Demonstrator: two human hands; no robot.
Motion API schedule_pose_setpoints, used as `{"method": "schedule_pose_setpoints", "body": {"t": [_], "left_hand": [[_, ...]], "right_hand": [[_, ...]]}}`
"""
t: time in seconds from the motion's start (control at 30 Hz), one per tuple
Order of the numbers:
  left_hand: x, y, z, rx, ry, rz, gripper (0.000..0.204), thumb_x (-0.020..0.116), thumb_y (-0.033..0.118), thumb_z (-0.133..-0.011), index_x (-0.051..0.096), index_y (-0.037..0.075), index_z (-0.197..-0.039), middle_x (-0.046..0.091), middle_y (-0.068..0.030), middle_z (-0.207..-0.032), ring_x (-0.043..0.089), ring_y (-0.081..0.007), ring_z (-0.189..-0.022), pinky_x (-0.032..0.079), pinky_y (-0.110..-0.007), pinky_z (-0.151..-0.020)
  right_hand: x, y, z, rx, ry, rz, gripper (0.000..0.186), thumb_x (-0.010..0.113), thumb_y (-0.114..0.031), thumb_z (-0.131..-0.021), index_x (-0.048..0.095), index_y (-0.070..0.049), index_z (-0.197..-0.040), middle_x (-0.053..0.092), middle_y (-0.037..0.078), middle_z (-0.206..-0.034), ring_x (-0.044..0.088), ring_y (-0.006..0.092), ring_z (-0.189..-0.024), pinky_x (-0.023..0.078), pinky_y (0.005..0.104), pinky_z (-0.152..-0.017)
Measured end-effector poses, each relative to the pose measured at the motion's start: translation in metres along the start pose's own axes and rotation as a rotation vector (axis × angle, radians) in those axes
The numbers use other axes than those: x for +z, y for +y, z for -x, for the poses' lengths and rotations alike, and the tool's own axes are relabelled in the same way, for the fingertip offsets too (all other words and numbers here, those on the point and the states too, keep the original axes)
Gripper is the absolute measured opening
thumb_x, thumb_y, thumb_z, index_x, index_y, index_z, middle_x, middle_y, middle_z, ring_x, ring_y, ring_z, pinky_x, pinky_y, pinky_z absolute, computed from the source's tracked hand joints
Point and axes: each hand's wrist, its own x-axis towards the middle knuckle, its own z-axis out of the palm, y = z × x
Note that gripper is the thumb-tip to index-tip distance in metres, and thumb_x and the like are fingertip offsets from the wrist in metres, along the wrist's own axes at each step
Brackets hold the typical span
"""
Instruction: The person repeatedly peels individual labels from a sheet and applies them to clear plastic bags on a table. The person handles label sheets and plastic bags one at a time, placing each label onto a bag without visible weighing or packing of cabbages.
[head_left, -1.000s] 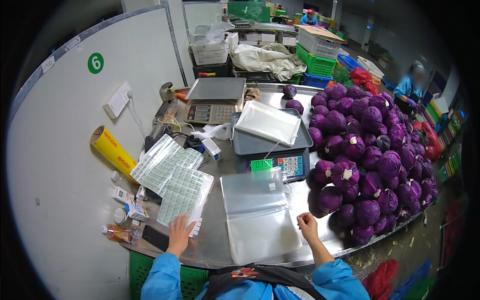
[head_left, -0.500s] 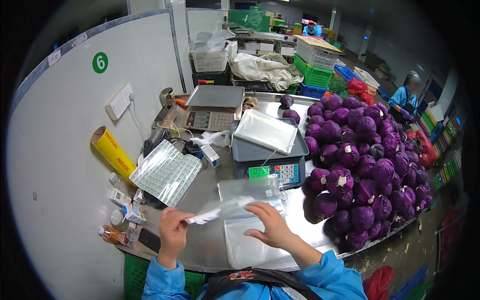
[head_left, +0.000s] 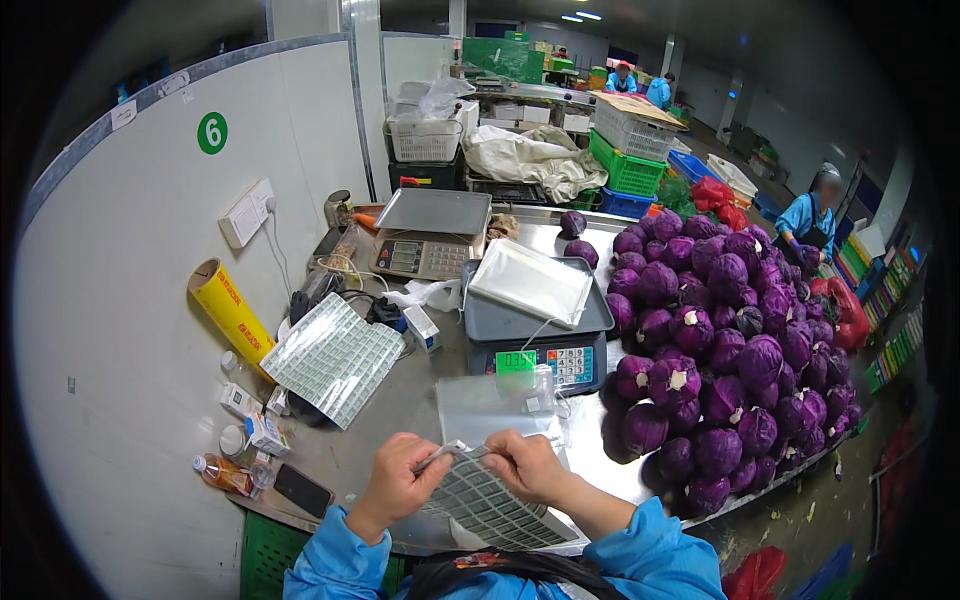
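Both my left hand (head_left: 400, 475) and my right hand (head_left: 535, 475) pinch the upper edge of a gridded label sheet (head_left: 485, 500), which is bent and angled over the front of the steel table. Beneath and behind it lie flat clear plastic bags (head_left: 485, 400). A second label sheet (head_left: 335, 355) rests at the left among cables. Behind my hands stands a dark digital scale (head_left: 480, 350) with a stack of clear bags (head_left: 530, 282) on its pan. A phone (head_left: 302, 490) lies left of my left hand.
Purple cabbages (head_left: 720, 370) are heaped on the right. At back left sits a silver scale (head_left: 432, 210). Along the left wall are a yellow roll (head_left: 228, 310), cartons and bottles (head_left: 225, 475). Crates (head_left: 625, 165) stand behind the table. A co-worker (head_left: 810, 220) works at the right.
My left hand has lifted the front label sheet off the table. My right hand has come left and now grips it too, and the sheet is turned, showing its grid.
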Motion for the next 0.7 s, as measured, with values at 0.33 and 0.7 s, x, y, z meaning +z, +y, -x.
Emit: {"method": "schedule_pose_setpoints", "body": {"t": [0.33,0.7], "left_hand": [[0.004,-0.032,0.014,-0.325,-0.082,0.227,0.017,0.069,0.014,-0.072,0.059,0.000,-0.071,0.052,-0.0069,-0.059,0.048,-0.0149,-0.057,0.037,-0.027,-0.054],[-0.007,-0.041,0.012,-0.295,-0.047,0.561,0.009,0.059,0.002,-0.079,0.060,-0.001,-0.088,0.060,-0.0011,-0.076,0.051,-0.0064,-0.072,0.042,-0.020,-0.065]], "right_hand": [[-0.003,0.002,0.004,-0.033,0.224,-0.023,0.013,0.061,-0.013,-0.079,0.050,-0.005,-0.082,0.055,0.010,-0.059,0.054,0.0207,-0.048,0.041,0.0299,-0.043],[-0.014,0.015,0.033,0.370,0.120,-0.836,0.047,0.060,0.000,-0.077,0.028,-0.002,-0.111,0.048,0.012,-0.106,0.053,0.0188,-0.097,0.044,0.0307,-0.079]]}}
